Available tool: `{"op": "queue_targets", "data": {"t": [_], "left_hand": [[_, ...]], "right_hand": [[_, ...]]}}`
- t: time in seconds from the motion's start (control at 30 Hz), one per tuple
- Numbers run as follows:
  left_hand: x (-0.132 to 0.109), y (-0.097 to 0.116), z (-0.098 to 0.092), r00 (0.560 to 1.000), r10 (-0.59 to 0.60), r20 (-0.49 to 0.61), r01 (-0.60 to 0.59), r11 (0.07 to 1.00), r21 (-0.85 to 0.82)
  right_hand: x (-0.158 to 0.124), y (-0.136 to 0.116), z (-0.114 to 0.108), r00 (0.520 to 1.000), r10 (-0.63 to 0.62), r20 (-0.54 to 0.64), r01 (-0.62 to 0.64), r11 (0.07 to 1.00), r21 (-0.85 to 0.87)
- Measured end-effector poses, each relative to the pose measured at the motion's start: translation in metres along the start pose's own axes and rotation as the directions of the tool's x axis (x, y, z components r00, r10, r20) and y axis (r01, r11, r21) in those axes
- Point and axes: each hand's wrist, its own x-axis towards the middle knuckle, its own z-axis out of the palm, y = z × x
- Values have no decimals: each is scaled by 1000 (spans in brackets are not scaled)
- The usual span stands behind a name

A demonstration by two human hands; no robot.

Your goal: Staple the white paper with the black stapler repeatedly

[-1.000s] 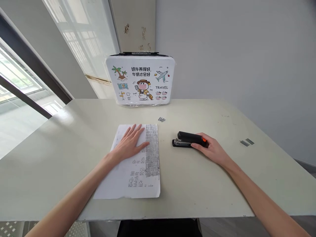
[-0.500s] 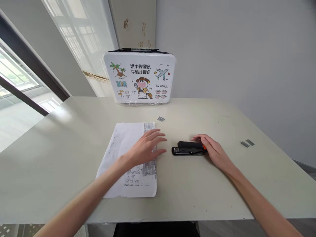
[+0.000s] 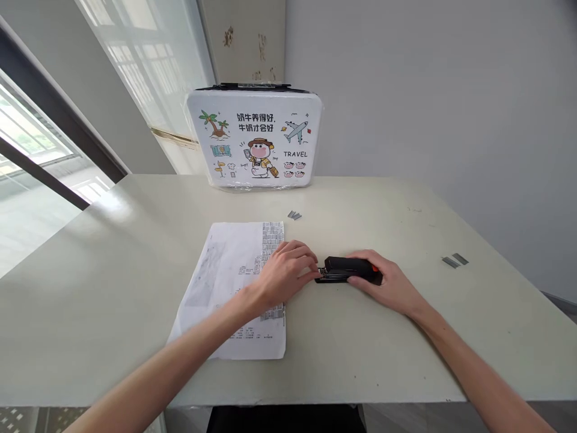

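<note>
A black stapler (image 3: 346, 266) with an orange spot near its back end lies on the table. My right hand (image 3: 383, 279) grips its back half, thumb along the near side and fingers over the far side. At the stapler's front end, my left hand (image 3: 291, 273) has its fingertips closed on the tip, thumb and fingers together. Beneath my left hand and forearm lies a stack of printed paper (image 3: 205, 282), its right edge just left of the stapler.
Staple strips (image 3: 294, 214) lie beyond the paper, and more staple strips (image 3: 455, 260) sit at the right. A white cartoon-printed case (image 3: 256, 138) in clear wrap stands at the back of the pale table (image 3: 90, 300). A window is on the left.
My left hand has moved right from over the paper to the stapler's front end, its fingers closing there. My right hand has wrapped further round the stapler, its thumb now on the near side.
</note>
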Motion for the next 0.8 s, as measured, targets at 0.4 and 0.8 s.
{"op": "queue_targets", "data": {"t": [0.4,0.8], "left_hand": [[5,5,9,1000,17,-2,-17,998,53],[-17,-17,-26,999,-7,39,5,998,61]], "right_hand": [[2,-3,1,999,40,11,-40,999,6],[3,-2,-1,997,71,29,-72,997,5]]}}
